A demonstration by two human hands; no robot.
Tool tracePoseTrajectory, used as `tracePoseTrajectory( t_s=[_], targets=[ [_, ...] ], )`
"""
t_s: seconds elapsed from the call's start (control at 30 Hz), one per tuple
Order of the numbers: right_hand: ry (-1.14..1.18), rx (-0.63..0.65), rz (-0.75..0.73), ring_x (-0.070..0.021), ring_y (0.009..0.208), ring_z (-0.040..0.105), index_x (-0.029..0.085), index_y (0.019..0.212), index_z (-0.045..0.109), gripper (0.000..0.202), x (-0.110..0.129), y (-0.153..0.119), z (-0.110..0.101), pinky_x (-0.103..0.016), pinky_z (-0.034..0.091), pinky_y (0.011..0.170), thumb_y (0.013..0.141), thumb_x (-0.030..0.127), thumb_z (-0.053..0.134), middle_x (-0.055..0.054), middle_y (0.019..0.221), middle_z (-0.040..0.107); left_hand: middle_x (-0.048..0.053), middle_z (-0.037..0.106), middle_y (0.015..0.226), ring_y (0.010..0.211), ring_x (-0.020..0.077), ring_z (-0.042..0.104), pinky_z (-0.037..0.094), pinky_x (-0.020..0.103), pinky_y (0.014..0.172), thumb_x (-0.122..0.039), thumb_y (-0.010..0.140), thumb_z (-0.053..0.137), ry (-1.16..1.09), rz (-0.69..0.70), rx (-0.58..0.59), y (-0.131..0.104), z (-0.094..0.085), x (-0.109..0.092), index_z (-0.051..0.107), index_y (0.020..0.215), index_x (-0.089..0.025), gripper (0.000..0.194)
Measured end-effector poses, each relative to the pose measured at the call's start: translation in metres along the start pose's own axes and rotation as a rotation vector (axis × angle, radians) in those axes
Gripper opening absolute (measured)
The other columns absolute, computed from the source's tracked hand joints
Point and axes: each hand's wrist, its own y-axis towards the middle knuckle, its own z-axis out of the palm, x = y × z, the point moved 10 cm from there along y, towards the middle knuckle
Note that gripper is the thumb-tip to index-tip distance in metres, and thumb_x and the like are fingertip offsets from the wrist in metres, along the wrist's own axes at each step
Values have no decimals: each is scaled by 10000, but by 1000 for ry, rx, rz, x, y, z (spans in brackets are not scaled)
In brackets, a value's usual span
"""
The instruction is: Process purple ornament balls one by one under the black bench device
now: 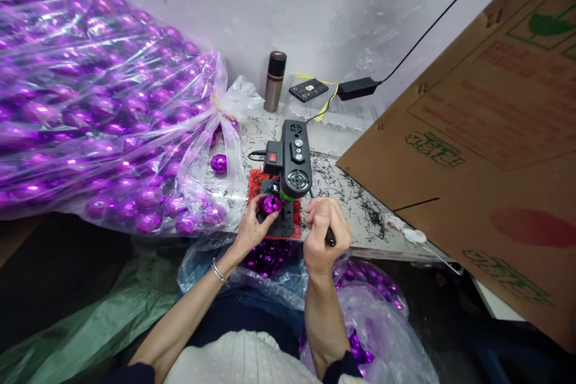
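Note:
Between the thumb and fingers of my left hand [252, 225] is a shiny purple faceted ball [270, 205]. It sits at the front of a small black bench drill press [296, 153], right by the green-ringed lower end of its head. My right hand [327, 234] is a fist around the black-tipped lever handle [330, 237] at the machine's right side. Under the machine's dark base lies a red mat [297, 220]. The drill tip and its contact with the ball are hidden from me.
A big clear bag of purple balls [103, 108] fills the left. One loose ball [218, 163] lies beside it. Behind stand a thermos [275, 81], a dark flat device [308, 90] and a power adapter [359, 89]. A large cardboard box [472, 150] leans in at right. Black shavings litter the table [355, 216].

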Motion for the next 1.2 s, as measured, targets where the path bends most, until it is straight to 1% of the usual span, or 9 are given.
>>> tracePoseTrajectory(
  t_s=[0.2,0.3,0.5,0.6,0.7,0.77,0.87,1.07,1.2],
  targets=[
    [-5,-1,-11,-134,703,612,233,757,545,333,-1,-6,-2,-292,461,654,1068,120,506,31,701,569,144,734,1404,1320,316,722,569,497,1160,-430,948,807,163,108,44,3,4,-5,577,1454,-234,589],
    [-15,-9,-10,-138,693,615,230,746,557,341,-2,-9,-3,-295,456,633,1063,117,502,25,696,575,140,734,1418,1344,327,715,567,505,1169,-396,946,822,246,183,29,3,7,-8,564,1481,-240,615],
    [-25,-5,-33,-143,703,624,230,753,559,332,-3,-14,-5,-305,462,657,1057,108,504,25,690,578,135,727,1407,1346,320,716,587,494,1142,-382,924,866,254,329,47,-1,17,-10,569,1425,-235,601],
    [-36,-1,-39,-142,717,636,230,765,566,326,-6,-24,-5,-302,470,665,1063,118,495,24,702,590,133,731,1388,1338,325,719,590,500,1130,-388,902,892,250,349,30,-1,17,-9,573,1403,-235,613],
    [-49,-35,-26,-147,721,643,229,775,579,336,-14,-40,-3,-310,491,666,1079,148,464,13,734,604,133,736,1378,1317,332,729,591,510,1122,-364,875,918,261,346,31,0,18,-8,588,1389,-238,624],
    [-37,-78,-23,-143,700,632,229,774,575,354,-21,-51,-2,-308,494,640,1094,170,435,9,757,602,135,737,1379,1311,335,733,591,513,1121,-349,865,927,265,340,31,0,18,-7,595,1380,-236,624],
    [9,-129,-50,-124,651,595,231,764,547,376,-29,-63,1,-285,464,574,1110,194,404,15,778,587,135,738,1379,1308,334,736,597,506,1113,-350,864,930,261,341,26,-1,19,-7,596,1370,-232,617],
    [59,-132,-41,-119,621,549,233,765,533,372,-41,-72,4,-310,490,594,1111,219,396,16,800,568,122,747,1351,1290,327,746,581,519,1140,-346,860,933,255,375,12,-3,19,-11,576,1387,-240,645],
    [57,-132,-45,-122,619,545,236,772,529,368,-44,-75,2,-318,491,595,1110,225,383,14,806,559,124,742,1363,1279,323,751,582,524,1141,-341,866,926,268,387,20,-3,20,-12,567,1395,-243,647]
  ],
)
